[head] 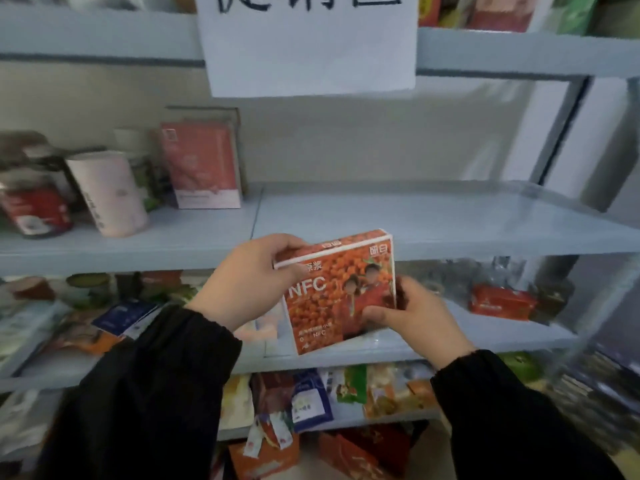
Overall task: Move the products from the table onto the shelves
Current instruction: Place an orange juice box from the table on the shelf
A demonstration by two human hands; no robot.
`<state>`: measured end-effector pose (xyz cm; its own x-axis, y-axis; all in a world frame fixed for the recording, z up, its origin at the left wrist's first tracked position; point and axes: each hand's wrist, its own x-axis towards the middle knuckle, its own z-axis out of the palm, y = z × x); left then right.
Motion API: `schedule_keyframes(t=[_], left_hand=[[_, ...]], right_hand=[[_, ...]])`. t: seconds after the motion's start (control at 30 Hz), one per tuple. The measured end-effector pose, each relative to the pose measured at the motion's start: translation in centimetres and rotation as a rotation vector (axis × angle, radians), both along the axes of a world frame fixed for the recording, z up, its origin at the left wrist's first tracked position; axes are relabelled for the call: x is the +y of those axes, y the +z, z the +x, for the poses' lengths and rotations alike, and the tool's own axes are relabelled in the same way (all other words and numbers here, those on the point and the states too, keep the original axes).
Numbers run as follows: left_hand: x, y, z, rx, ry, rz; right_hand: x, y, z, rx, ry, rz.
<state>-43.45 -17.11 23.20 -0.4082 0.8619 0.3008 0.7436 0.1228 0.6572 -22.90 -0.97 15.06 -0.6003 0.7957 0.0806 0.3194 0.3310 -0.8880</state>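
An orange box [322, 296] printed with "NFC" and small orange fruit is held upright in front of the pale blue shelving. My left hand [246, 282] grips its upper left corner, thumb over the top edge. My right hand [412, 313] holds its lower right edge, thumb on the front face. The box hangs just below the front lip of the middle shelf [433, 220], whose right part is bare.
On the middle shelf's left stand a red pouch [204, 164], a white-pink cylinder [110, 192] and a dark red jar [34, 206]. A white paper sign [308, 43] hangs from the shelf above. Lower shelves hold several packets, including a red pack [502, 301].
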Motion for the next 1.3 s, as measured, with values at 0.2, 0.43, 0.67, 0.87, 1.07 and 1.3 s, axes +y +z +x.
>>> schedule_keyframes(t=[0.2, 0.43, 0.67, 0.87, 1.07, 1.3], left_hand=[[0.0, -0.3, -7.0, -0.327, 0.068, 0.282], [8.0, -5.2, -16.0, 0.254, 0.279, -0.387], [11.1, -6.2, -23.8, 0.367, 0.361, -0.513], [4.5, -8.3, -26.3, 0.398, 0.581, -0.442], [-0.4, -9.8, -27.7, 0.422, 0.639, -0.466], [-0.6, -10.9, -28.0, 0.438, 0.669, -0.389]], right_hand=[[2.7, 0.2, -7.6, 0.088, -0.008, 0.023], [10.6, 2.0, -12.2, 0.184, -0.107, 0.140], [17.2, 2.9, -18.3, -0.005, 0.044, 0.232], [15.3, 2.2, -25.9, -0.007, 0.283, 0.225], [11.1, 1.9, -31.7, -0.035, 0.406, 0.242], [9.4, 1.8, -33.5, -0.233, 0.396, 0.389]])
